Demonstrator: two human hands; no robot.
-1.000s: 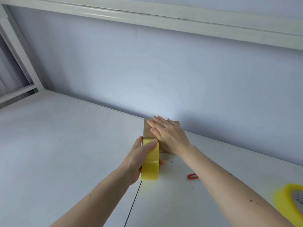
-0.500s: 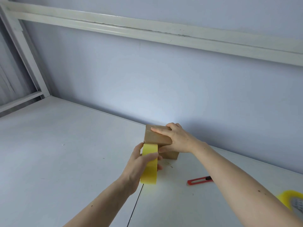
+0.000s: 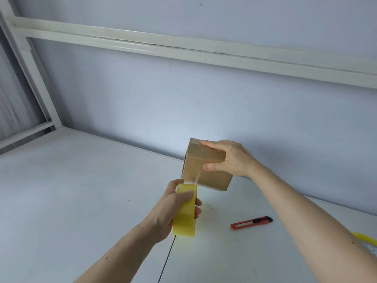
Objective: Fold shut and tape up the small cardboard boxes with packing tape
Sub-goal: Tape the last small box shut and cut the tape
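Note:
A small brown cardboard box [image 3: 206, 172] is lifted off the white table and tilted, its flaps folded shut. My right hand [image 3: 230, 158] grips its upper right side, thumb on the near face and fingers over the top. Just below the box, my left hand [image 3: 173, 207] grips a yellow roll of packing tape [image 3: 184, 211] held on edge. A clear strip of tape [image 3: 196, 178] runs from the roll up onto the box's near face.
A red utility knife [image 3: 252, 222] lies on the white table [image 3: 81, 190] to the right of the roll. A second yellow tape roll [image 3: 367, 241] peeks out at the right edge behind my forearm. The wall stands close behind the box.
My right hand went from pressing flat on the box to gripping it, and has lifted and tilted it off the table. The tape roll has dropped below the box, drawing out tape.

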